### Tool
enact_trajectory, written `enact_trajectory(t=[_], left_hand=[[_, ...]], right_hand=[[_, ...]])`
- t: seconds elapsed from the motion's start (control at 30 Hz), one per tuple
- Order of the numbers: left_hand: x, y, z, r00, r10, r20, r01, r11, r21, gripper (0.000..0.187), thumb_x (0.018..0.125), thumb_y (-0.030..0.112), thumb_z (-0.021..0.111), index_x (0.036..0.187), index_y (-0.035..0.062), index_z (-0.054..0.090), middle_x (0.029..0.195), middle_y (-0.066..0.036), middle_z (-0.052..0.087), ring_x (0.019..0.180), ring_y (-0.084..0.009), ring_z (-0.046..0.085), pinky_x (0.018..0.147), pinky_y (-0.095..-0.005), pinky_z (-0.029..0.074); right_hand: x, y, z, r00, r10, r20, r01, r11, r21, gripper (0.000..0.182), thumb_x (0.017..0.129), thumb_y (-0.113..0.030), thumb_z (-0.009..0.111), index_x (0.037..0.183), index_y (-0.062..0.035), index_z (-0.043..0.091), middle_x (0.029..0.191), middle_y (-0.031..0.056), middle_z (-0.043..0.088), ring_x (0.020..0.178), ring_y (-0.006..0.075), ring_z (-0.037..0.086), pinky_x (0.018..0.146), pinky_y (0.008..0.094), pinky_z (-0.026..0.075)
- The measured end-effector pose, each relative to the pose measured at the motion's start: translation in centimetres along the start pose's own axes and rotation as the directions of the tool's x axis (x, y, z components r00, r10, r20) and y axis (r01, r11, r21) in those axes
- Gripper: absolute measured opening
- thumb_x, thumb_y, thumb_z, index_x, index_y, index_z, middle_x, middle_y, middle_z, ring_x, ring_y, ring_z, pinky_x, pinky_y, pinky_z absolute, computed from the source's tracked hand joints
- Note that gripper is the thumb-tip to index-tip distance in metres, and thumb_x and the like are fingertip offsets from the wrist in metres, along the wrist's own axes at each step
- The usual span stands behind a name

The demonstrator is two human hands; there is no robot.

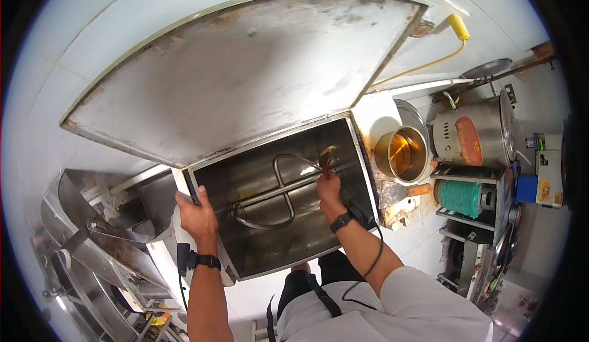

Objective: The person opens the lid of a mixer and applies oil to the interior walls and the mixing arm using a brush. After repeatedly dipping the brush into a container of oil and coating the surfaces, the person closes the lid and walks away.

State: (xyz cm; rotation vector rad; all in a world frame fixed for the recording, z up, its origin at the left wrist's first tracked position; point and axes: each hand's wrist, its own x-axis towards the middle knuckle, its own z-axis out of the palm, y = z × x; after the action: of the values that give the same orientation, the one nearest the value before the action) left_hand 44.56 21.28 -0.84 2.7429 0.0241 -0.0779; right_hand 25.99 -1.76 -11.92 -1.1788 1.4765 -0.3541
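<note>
An open dough mixer (288, 265) stands in front of me, a metal tub with a curved stirring bar (279, 190) running across its inside. My right hand (329, 190) reaches into the tub near the bar's right end, closed around a small brush (327, 156) whose yellowish tip points at the far wall. Part of its handle is hidden by my fingers. At the tub's left rim rests my left hand (199, 217), thumb and fingers apart, holding nothing. Behind the tub the wide lid (245, 72) is tilted up.
Right of the tub, a pot (392, 164) holds amber liquid. Beside it lies a scraper with a wooden handle (419, 190). Farther right are a large steel pot (469, 132) and a rack holding a green roll (461, 198). Metal chutes (101, 237) occupy the left side.
</note>
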Motion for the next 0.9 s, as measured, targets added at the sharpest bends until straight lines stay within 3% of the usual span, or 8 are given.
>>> enact_trajectory(t=[0.07,0.2,0.27,0.4,0.6,0.73,0.8,0.9], left_hand=[[0.0,0.2,0.0,1.000,0.004,-0.009,-0.004,1.000,-0.003,0.067,0.089,0.047,0.058,0.128,-0.0051,0.042,0.115,-0.029,0.058,0.103,-0.0444,0.058,0.088,-0.0480,0.046],[0.0,0.2,-0.1,1.000,-0.003,0.007,0.003,1.000,-0.011,0.067,0.089,0.047,0.058,0.129,-0.0049,0.042,0.114,-0.029,0.058,0.102,-0.0447,0.058,0.087,-0.0483,0.046],[-0.1,-0.1,0.2,1.000,0.002,-0.005,-0.002,1.000,-0.021,0.067,0.089,0.047,0.058,0.129,-0.0050,0.042,0.114,-0.029,0.058,0.102,-0.0448,0.058,0.087,-0.0483,0.046],[-0.1,0.2,-0.2,0.999,-0.012,0.034,0.014,0.999,-0.045,0.066,0.089,0.047,0.057,0.127,-0.0056,0.044,0.113,-0.030,0.058,0.102,-0.0452,0.058,0.088,-0.0477,0.046],[0.2,-0.6,0.9,0.999,0.048,-0.025,-0.050,0.997,-0.053,0.065,0.090,0.049,0.055,0.127,-0.0036,0.044,0.110,-0.029,0.059,0.101,-0.0459,0.058,0.086,-0.0489,0.046],[0.0,-0.7,0.4,1.000,0.028,-0.010,-0.028,0.998,-0.056,0.064,0.090,0.049,0.055,0.126,-0.0026,0.044,0.107,-0.029,0.060,0.098,-0.0463,0.059,0.084,-0.0498,0.046],[0.1,-0.5,0.2,1.000,0.017,0.023,-0.016,0.999,-0.049,0.065,0.090,0.049,0.055,0.126,-0.0029,0.044,0.107,-0.029,0.061,0.099,-0.0458,0.059,0.084,-0.0497,0.046],[0.1,-0.4,0.0,0.999,0.028,0.025,-0.027,0.999,-0.045,0.067,0.089,0.050,0.055,0.128,-0.0037,0.042,0.109,-0.028,0.060,0.100,-0.0452,0.059,0.085,-0.0491,0.047]], right_hand=[[3.8,2.1,0.2,0.992,-0.015,-0.127,-0.007,0.985,-0.173,0.019,0.088,-0.008,0.050,0.090,0.0063,0.062,0.075,0.0106,0.059,0.070,0.0203,0.056,0.063,0.0361,0.043],[2.6,0.6,-1.0,0.935,0.214,-0.282,-0.241,0.968,-0.066,0.019,0.089,-0.009,0.051,0.086,0.0060,0.062,0.077,0.0096,0.060,0.070,0.0175,0.055,0.064,0.0338,0.044],[-0.6,0.0,-3.7,0.984,0.086,-0.155,-0.071,0.992,0.100,0.022,0.091,-0.011,0.051,0.088,0.0074,0.063,0.078,0.0088,0.061,0.070,0.0162,0.056,0.064,0.0338,0.044],[-5.1,-1.8,-4.4,0.950,-0.080,-0.302,0.120,0.986,0.118,0.026,0.093,-0.018,0.052,0.089,0.0059,0.063,0.064,-0.0002,0.047,0.055,0.0083,0.041,0.050,0.0294,0.035],[-1.5,-1.2,-4.1,0.978,0.072,-0.194,-0.045,0.989,0.142,0.023,0.092,-0.014,0.051,0.086,0.0067,0.061,0.067,0.0013,0.050,0.060,0.0115,0.046,0.055,0.0301,0.036],[-10.1,-8.7,-9.8,0.993,0.094,0.077,-0.113,0.952,0.284,0.022,0.097,-0.023,0.051,0.109,-0.0041,0.057,0.069,-0.0061,0.044,0.049,0.0010,0.033,0.041,0.0185,0.026],[-13.5,-11.5,-12.1,0.986,0.079,0.147,-0.130,0.918,0.376,0.022,0.098,-0.026,0.051,0.098,-0.0061,0.059,0.065,-0.0063,0.044,0.046,0.0012,0.032,0.039,0.0189,0.025],[-13.6,-13.1,-17.8,0.977,-0.171,0.124,0.157,0.981,0.119,0.031,0.099,-0.029,0.046,0.087,-0.0053,0.062,0.063,-0.0051,0.049,0.052,0.0032,0.043,0.046,0.0214,0.034]])
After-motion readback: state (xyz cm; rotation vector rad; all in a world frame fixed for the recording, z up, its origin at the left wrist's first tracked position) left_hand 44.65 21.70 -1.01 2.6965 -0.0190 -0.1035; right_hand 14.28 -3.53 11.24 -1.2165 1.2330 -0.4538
